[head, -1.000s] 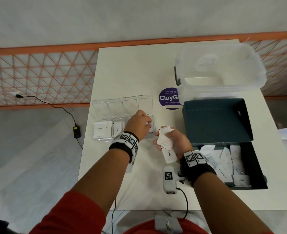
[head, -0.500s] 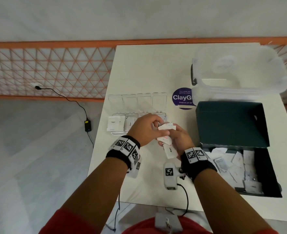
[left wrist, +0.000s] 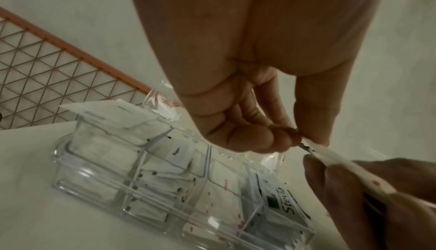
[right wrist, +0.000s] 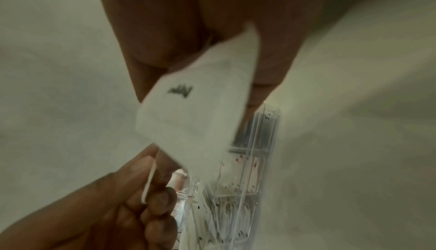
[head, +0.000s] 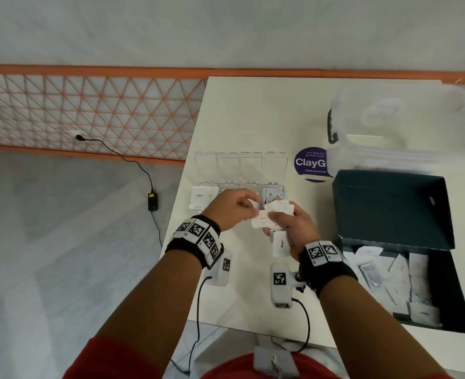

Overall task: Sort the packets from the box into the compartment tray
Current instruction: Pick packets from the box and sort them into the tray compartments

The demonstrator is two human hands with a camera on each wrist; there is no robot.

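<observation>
My right hand [head: 276, 218] grips a small bundle of white packets [head: 277, 207], among them a pepper packet [head: 280, 243] [right wrist: 195, 104] that hangs below the palm. My left hand [head: 249, 212] pinches the edge of a red-printed packet [head: 262, 220] [left wrist: 335, 158] still in that bundle. Both hands hover just in front of the clear compartment tray [head: 227, 184] [left wrist: 99, 188], whose lids stand open. Its cells hold sorted packets, with a sugar packet [head: 199, 201] at the left and a Stevia packet [left wrist: 280, 203] at the right. The dark box [head: 457, 296] at the right holds several loose packets [head: 398, 280].
A large clear plastic tub [head: 406, 127] stands at the table's back right, behind the box's raised lid [head: 390, 209]. A purple round sticker [head: 309, 164] lies between tray and tub. The table's left edge runs just left of the tray; a cable and adapter [head: 152, 201] lie on the floor.
My left hand has left the tray, moved right to my right hand's bundle and taken a packet's edge between its fingers. The right hand kept its hold.
</observation>
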